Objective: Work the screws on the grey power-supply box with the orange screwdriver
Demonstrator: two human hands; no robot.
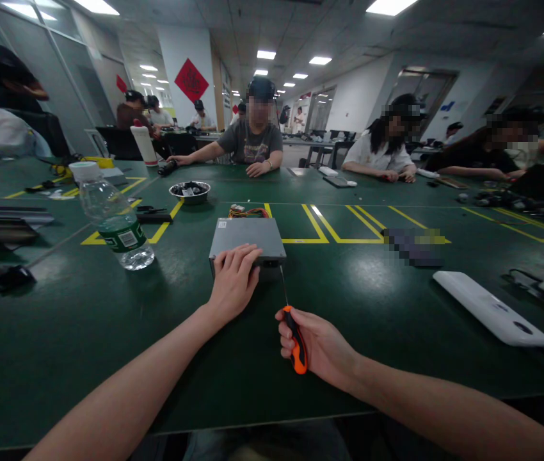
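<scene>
A grey metal computer power supply unit point(248, 234) lies on the green table, its bundle of coloured wires point(253, 212) at the far side. My left hand point(233, 278) holds its near edge, with fingers over the top and the thumb against the front face. In my right hand point(317, 346) is a screwdriver point(299, 349) with an orange and black handle, fingers wrapped round it. Its thin shaft points up and away, the tip at the unit's near right corner. Whether the tip sits in a screw, I cannot tell.
Left of the unit stands a water bottle point(125, 224); behind it is a metal bowl point(190, 192) of small dark parts. A white elongated device point(490, 307) lies at right, near a blurred dark object point(413, 246). A person point(257, 134) sits opposite; others sit around.
</scene>
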